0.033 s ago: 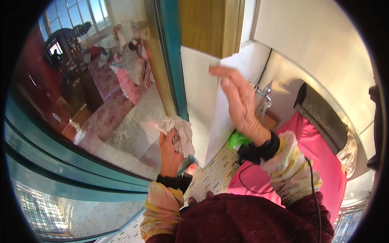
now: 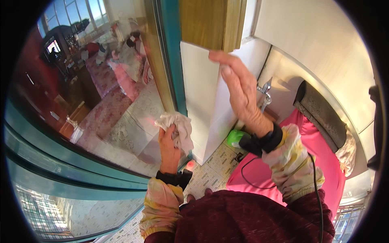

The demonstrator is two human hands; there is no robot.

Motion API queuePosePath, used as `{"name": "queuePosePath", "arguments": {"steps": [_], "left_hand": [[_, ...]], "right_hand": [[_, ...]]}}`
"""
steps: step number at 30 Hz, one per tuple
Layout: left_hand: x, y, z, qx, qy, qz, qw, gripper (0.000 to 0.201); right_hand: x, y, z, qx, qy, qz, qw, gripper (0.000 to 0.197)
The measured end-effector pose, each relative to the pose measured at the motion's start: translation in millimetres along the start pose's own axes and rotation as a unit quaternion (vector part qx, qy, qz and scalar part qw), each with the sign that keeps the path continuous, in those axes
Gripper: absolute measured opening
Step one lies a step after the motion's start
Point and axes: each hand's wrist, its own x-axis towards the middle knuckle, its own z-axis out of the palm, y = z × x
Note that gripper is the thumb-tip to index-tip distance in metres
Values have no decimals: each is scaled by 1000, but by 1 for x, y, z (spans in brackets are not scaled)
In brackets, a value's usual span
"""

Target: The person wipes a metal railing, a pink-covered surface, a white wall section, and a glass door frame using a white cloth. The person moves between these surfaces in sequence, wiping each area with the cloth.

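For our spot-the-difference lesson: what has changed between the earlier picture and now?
The right hand has shifted slightly up the picture, its fingers nearer the wooden panel. Nothing was taken or released; the left hand still holds the pale cloth by the glass.

A dark maroon, plush-looking garment fills the bottom centre of the frame. Pale sleeve covers, blotched pink and yellow, have gathered ends. Black wristbands sit below the left hand and right hand; a thin black cable runs at lower right.
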Motion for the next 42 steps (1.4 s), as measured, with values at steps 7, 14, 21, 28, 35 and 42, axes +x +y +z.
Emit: {"name": "queuePosePath", "arguments": {"steps": [7, 14, 21, 28, 35, 42], "left_hand": [[67, 49, 72, -71, -143, 148, 976, 37], [78, -15, 95, 287, -18, 421, 860, 36], [31, -126, 11, 17, 99, 20, 995, 30], [79, -30, 77, 47, 22, 218, 974, 34], [109, -7, 95, 218, 14, 355, 909, 40], [46, -113, 18, 106, 81, 84, 987, 27]], "right_hand": [[33, 7, 5, -77, -84, -107, 988, 42], [23, -2, 12, 7, -38, 19, 999, 51], [19, -6, 14, 41, -31, 76, 996, 57], [19, -7, 13, 44, -20, 81, 996, 54], [20, 1, 6, 88, -55, 110, 988, 58], [20, -3, 9, 84, -30, 99, 991, 57]]}}
